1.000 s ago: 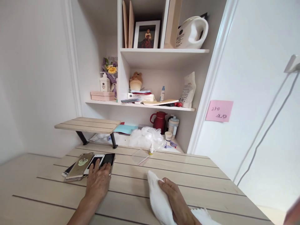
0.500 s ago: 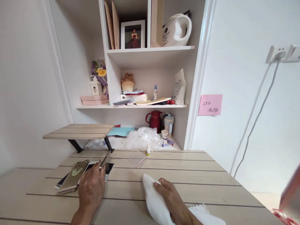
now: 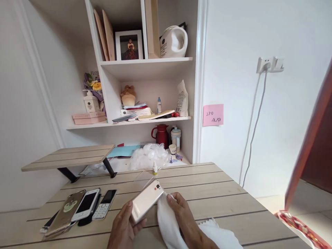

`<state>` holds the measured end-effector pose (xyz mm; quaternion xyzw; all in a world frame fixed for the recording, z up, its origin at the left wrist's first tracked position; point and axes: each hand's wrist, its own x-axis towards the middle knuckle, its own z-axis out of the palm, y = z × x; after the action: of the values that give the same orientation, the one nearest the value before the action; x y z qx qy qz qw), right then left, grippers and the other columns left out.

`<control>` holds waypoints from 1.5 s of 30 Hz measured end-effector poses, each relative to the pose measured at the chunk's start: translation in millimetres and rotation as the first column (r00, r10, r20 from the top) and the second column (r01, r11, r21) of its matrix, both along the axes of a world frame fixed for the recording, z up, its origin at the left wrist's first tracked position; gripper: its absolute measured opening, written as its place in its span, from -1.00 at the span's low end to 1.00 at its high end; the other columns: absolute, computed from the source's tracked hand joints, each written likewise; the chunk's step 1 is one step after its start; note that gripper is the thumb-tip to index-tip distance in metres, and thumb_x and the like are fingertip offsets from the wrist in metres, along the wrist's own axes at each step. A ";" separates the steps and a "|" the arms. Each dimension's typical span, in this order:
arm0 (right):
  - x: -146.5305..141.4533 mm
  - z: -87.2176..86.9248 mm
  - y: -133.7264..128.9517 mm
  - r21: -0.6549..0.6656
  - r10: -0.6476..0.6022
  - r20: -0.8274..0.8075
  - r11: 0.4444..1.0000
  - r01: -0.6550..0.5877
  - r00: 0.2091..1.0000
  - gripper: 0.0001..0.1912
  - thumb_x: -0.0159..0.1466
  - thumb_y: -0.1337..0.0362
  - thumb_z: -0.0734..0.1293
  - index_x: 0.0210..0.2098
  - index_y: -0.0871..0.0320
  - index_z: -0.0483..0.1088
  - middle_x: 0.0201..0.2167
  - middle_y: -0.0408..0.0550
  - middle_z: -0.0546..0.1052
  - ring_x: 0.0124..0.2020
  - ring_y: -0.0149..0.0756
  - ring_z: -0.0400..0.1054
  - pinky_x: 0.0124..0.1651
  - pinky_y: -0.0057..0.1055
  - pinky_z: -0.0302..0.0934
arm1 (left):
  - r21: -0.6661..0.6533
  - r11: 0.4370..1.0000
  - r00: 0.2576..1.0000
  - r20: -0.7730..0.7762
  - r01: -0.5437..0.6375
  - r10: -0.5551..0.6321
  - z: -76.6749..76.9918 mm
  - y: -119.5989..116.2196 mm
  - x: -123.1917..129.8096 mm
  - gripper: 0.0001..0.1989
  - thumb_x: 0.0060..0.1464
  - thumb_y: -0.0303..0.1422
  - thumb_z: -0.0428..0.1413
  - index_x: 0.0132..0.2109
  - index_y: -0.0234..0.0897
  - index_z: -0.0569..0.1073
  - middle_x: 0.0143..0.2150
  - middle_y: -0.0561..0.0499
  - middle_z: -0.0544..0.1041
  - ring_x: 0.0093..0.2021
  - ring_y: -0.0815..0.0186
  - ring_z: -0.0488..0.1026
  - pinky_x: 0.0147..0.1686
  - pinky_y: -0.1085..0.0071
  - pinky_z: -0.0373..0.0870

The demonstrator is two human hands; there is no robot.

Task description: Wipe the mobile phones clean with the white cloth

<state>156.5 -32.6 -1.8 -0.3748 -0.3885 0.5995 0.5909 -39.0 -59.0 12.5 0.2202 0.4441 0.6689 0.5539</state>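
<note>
A gold phone (image 3: 146, 201), its back with the camera facing up, is held tilted in my left hand (image 3: 124, 226), thumb along its edge. My right hand (image 3: 185, 219) pinches a white cloth (image 3: 167, 221) whose top touches or nearly touches the phone's right end. More of the cloth lies on the table under my right wrist. At the left lie several phones: a gold one with a green sticker (image 3: 67, 211), a white one (image 3: 86, 204) on top of a dark one, and a keypad phone (image 3: 105, 204).
A small dropper bottle (image 3: 155, 168) and a clear plastic bag (image 3: 143, 178) are on the table (image 3: 207, 186) beyond the phone. A small raised stand (image 3: 75, 155) is at the left. Behind are shelves with a red jug (image 3: 161, 135) and a white plastic bundle (image 3: 149, 155).
My left hand has come from the phones at the left to the middle, now with the gold phone raised beside the cloth. The view has turned to the right.
</note>
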 end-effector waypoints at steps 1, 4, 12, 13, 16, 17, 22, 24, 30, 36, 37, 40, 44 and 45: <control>-0.9 1.9 -1.5 0.011 0.019 -0.025 1.000 -0.019 1.000 -0.46 0.10 -0.20 0.51 -0.33 0.14 0.38 -0.49 -0.22 0.44 -0.47 -0.39 0.25 -0.41 -0.47 0.14 | -0.013 0.999 0.999 0.010 0.034 -0.034 0.5 -0.9 5.1 -0.64 -0.13 -0.29 0.45 -0.19 -0.28 0.55 -0.25 -0.05 0.64 -0.26 0.16 0.59 -0.35 0.26 0.63; -2.0 7.2 -5.3 0.059 0.099 -0.100 0.994 -0.093 0.990 -0.48 0.13 -0.14 0.52 -0.23 0.19 0.46 -0.40 -0.10 0.55 -0.39 -0.27 0.40 -0.30 -0.38 0.26 | -0.027 0.981 0.981 0.016 0.193 -0.192 6.6 -4.7 19.2 -0.64 -0.04 -0.28 0.41 -0.11 -0.28 0.54 -0.24 -0.07 0.66 -0.29 0.15 0.61 -0.37 0.26 0.63; 2.3 16.3 -10.4 0.126 0.167 -0.148 0.981 -0.149 0.975 -0.46 0.13 -0.14 0.53 -0.20 0.21 0.48 -0.43 -0.10 0.58 -0.39 -0.25 0.46 -0.29 -0.39 0.27 | -0.114 0.761 0.758 0.269 0.638 -0.595 12.8 -0.8 22.3 -0.52 0.29 -0.05 0.11 0.12 -0.37 0.49 -0.17 -0.26 0.70 -0.24 0.03 0.66 -0.38 0.21 0.62; 2.0 16.9 -11.3 0.124 0.180 -0.137 0.979 -0.164 0.974 -0.46 0.11 -0.14 0.54 -0.22 0.21 0.49 -0.45 -0.10 0.57 -0.42 -0.26 0.45 -0.30 -0.39 0.27 | -0.107 0.711 0.704 0.307 0.695 -0.641 9.5 0.9 19.3 -0.47 0.29 -0.02 0.10 0.13 -0.40 0.49 -0.18 -0.29 0.70 -0.27 0.03 0.66 -0.41 0.24 0.61; 0.8 17.8 -13.9 0.115 0.220 -0.096 0.971 -0.208 0.971 -0.41 0.06 -0.18 0.56 -0.26 0.22 0.48 -0.50 -0.12 0.53 -0.50 -0.31 0.40 -0.35 -0.40 0.26 | -0.066 0.645 0.622 0.355 0.761 -0.698 1.5 5.2 12.7 -0.38 0.29 0.04 0.07 0.09 -0.51 0.53 -0.21 -0.34 0.70 -0.40 0.05 0.64 -0.55 0.29 0.56; 0.6 17.9 -14.8 0.112 0.230 -0.080 0.969 -0.221 0.970 -0.39 0.06 -0.21 0.54 -0.26 0.22 0.48 -0.51 -0.12 0.52 -0.52 -0.33 0.38 -0.38 -0.40 0.25 | -0.055 0.641 0.615 0.353 0.766 -0.705 0.7 6.1 11.9 -0.37 0.29 0.05 0.06 0.07 -0.53 0.54 -0.23 -0.34 0.70 -0.43 0.07 0.63 -0.57 0.31 0.54; -1.0 15.8 -19.6 0.084 0.304 0.045 0.948 -0.307 0.952 -0.29 0.02 -0.34 0.48 -0.25 0.19 0.46 -0.51 -0.10 0.49 -0.50 -0.30 0.39 -0.40 -0.40 0.23 | -0.041 0.664 0.629 0.370 0.746 -0.684 3.8 5.2 14.5 -0.40 0.36 0.00 -0.04 0.00 -0.54 0.56 -0.33 -0.31 0.67 -0.56 0.23 0.56 -0.74 0.49 0.36; -4.0 13.6 -21.9 0.069 0.341 0.117 0.934 -0.350 0.933 -0.29 -0.04 -0.34 0.52 -0.31 0.19 0.45 -0.50 -0.08 0.49 -0.46 -0.25 0.42 -0.35 -0.35 0.26 | -0.004 0.747 0.696 0.367 0.665 -0.617 2.6 2.6 15.1 -0.45 0.37 -0.05 -0.04 -0.01 -0.52 0.56 -0.35 -0.27 0.65 -0.59 0.25 0.53 -0.77 0.51 0.31; -3.7 0.2 -19.8 0.048 0.254 0.331 0.957 -0.285 0.909 -0.35 0.00 -0.30 0.49 -0.27 0.16 0.44 -0.40 -0.04 0.55 -0.35 -0.12 0.46 -0.23 -0.25 0.31 | -0.044 0.830 0.762 0.426 0.555 -0.487 -1.4 -4.1 13.8 -0.50 0.29 -0.08 0.06 0.03 -0.50 0.54 -0.26 -0.29 0.68 -0.58 0.24 0.55 -0.72 0.47 0.36; 25.6 -8.2 -3.8 0.156 -0.221 0.524 0.974 0.163 0.822 -0.53 0.32 -0.22 0.29 -0.14 0.07 0.34 -0.30 -0.07 0.53 -0.25 -0.15 0.36 -0.16 -0.30 0.23 | -0.045 0.845 0.775 0.428 0.533 -0.466 -0.2 -4.8 15.8 -0.54 0.21 -0.15 0.14 0.07 -0.46 0.52 -0.29 -0.25 0.69 -0.57 0.23 0.58 -0.67 0.47 0.39; 27.7 -7.9 -3.3 0.187 -0.261 0.541 0.964 0.188 0.799 -0.55 0.34 -0.21 0.26 -0.13 0.06 0.33 -0.31 -0.08 0.52 -0.27 -0.15 0.36 -0.17 -0.30 0.23 | -0.045 0.848 0.780 0.419 0.529 -0.464 -0.6 -5.4 16.4 -0.55 0.21 -0.16 0.15 0.07 -0.46 0.52 -0.29 -0.25 0.69 -0.57 0.23 0.58 -0.66 0.47 0.39; 25.2 -6.2 -7.2 0.298 -0.313 0.589 0.941 0.159 0.745 -0.62 0.41 -0.12 0.22 -0.10 0.05 0.35 -0.35 -0.09 0.50 -0.33 -0.16 0.35 -0.22 -0.30 0.24 | -0.030 0.845 0.789 0.377 0.534 -0.486 -3.0 -7.5 18.9 -0.57 0.20 -0.16 0.17 0.04 -0.45 0.52 -0.28 -0.25 0.68 -0.56 0.23 0.58 -0.66 0.47 0.39; 10.6 -9.1 -16.7 0.481 -0.297 0.642 0.874 -0.068 0.707 -0.68 0.39 -0.02 0.28 -0.09 0.04 0.49 -0.18 0.01 0.51 -0.14 -0.12 0.43 -0.03 -0.26 0.31 | 0.015 0.843 0.803 0.297 0.537 -0.517 -8.2 -8.2 22.5 -0.64 0.21 -0.16 0.18 -0.09 -0.43 0.56 -0.37 -0.19 0.66 -0.56 0.22 0.56 -0.65 0.45 0.39; 7.6 -11.2 -18.2 0.508 -0.281 0.654 0.851 -0.132 0.702 -0.69 0.36 -0.01 0.31 -0.06 0.02 0.52 -0.11 0.03 0.50 -0.09 -0.11 0.44 0.01 -0.25 0.32 | 0.020 0.849 0.812 0.283 0.528 -0.511 -9.7 -7.7 23.0 -0.65 0.22 -0.16 0.18 -0.13 -0.43 0.56 -0.42 -0.16 0.64 -0.57 0.22 0.55 -0.66 0.45 0.39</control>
<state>164.2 -50.8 -13.0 -0.4179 -0.7149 0.2558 0.4988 -16.0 -66.7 2.9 0.2205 0.3048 0.5028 0.7782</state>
